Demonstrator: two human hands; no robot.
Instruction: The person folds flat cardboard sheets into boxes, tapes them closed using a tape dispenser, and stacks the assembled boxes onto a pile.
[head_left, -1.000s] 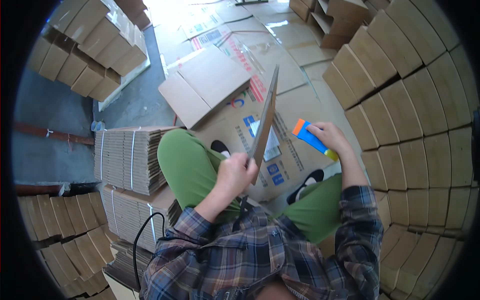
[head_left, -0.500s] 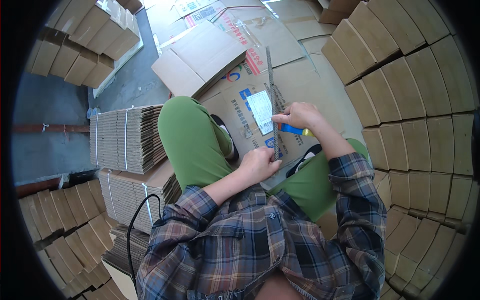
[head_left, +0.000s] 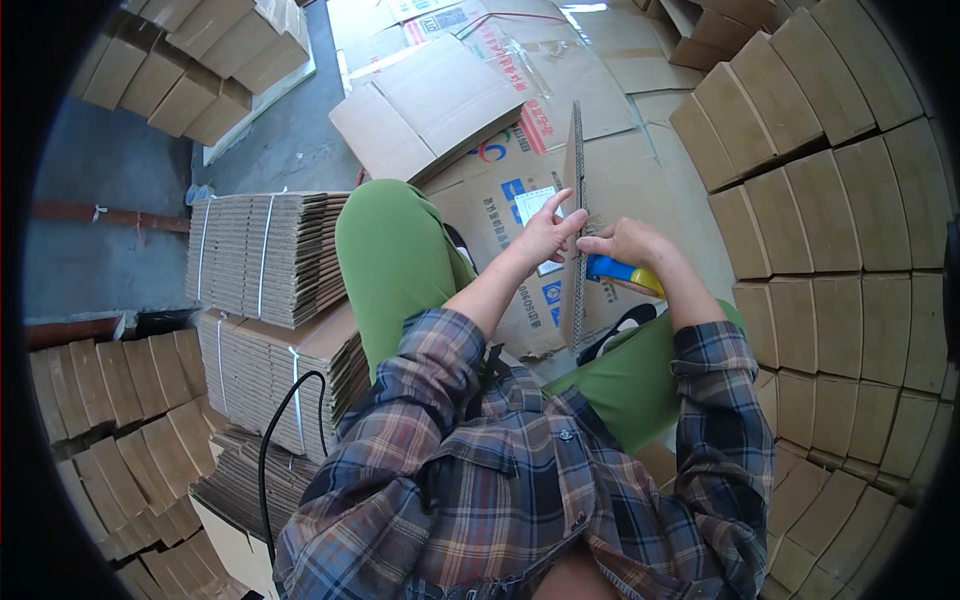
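Note:
A flat cardboard piece [head_left: 571, 290] stands on edge between my legs, its corrugated edge facing up. My left hand [head_left: 543, 238] is at this edge, thumb and fingers against the cardboard and the index finger stretched out. On the other side, my right hand [head_left: 632, 243] is closed around a blue and yellow hand tool [head_left: 612, 270]; the hand covers part of it, so its kind is not clear. The right thumb points at the cardboard edge, close to the left fingertips. Printed cardboard sheets [head_left: 500, 215] lie beneath, with a white label [head_left: 533, 203] partly hidden by my left hand.
Flattened cartons [head_left: 430, 110] lie ahead on the floor sheets. Tied bundles of flat cardboard [head_left: 250, 250] stand at my left, near a black cable [head_left: 265, 440]. Stacked boxes [head_left: 800, 150] form a wall on the right; more boxes [head_left: 190, 80] stand far left.
My left hand has moved up and away from the cardboard's near end toward its middle, beside my right hand. The cardboard has turned slightly, showing more of its left face. The view has shifted a little.

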